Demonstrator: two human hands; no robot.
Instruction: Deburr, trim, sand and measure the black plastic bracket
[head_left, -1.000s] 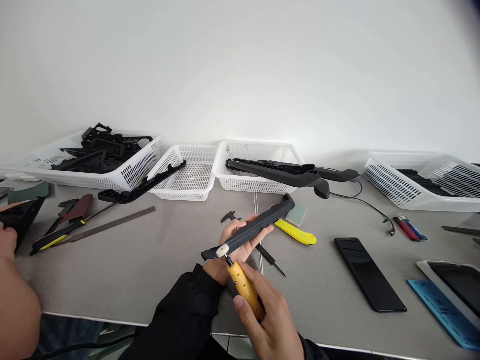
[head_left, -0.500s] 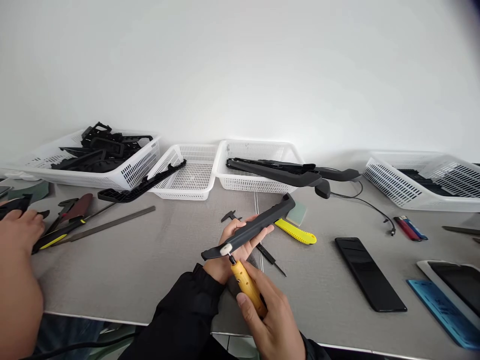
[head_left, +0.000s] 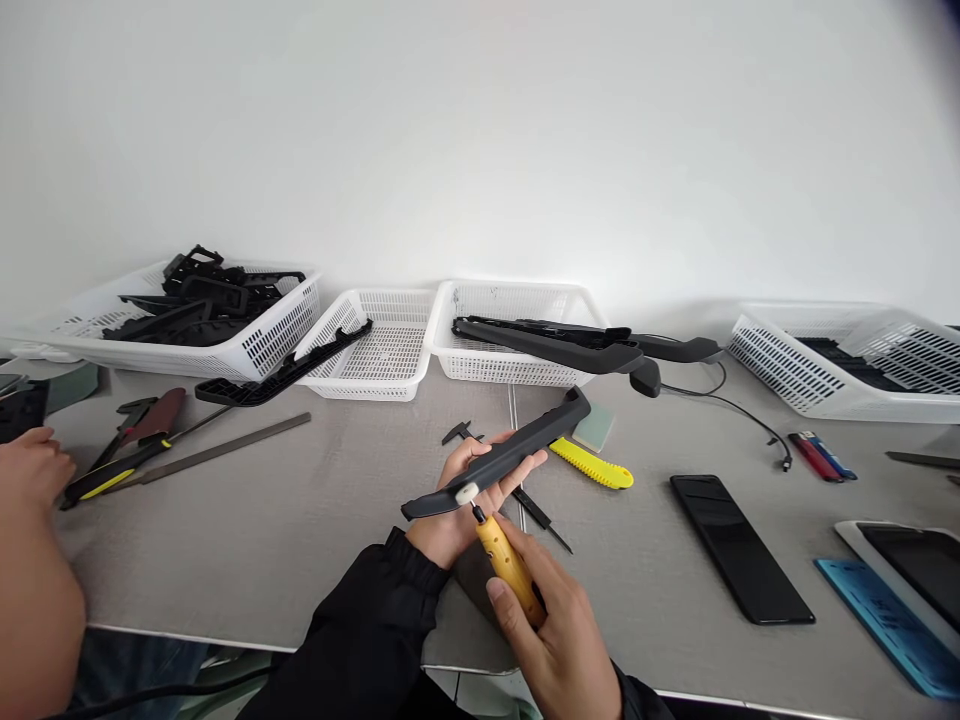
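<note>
Partly visible: caliper (head_left: 534, 508) beneath dark bar (head_left: 514, 453)

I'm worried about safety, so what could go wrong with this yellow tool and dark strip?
The white tip of the yellow tool is at the dark strip, close to the left hand, so a slip might catch the skin. Only that hand supports the strip, which could twist. Dark pieces overhanging the white basket ahead might fall if bumped.
</note>
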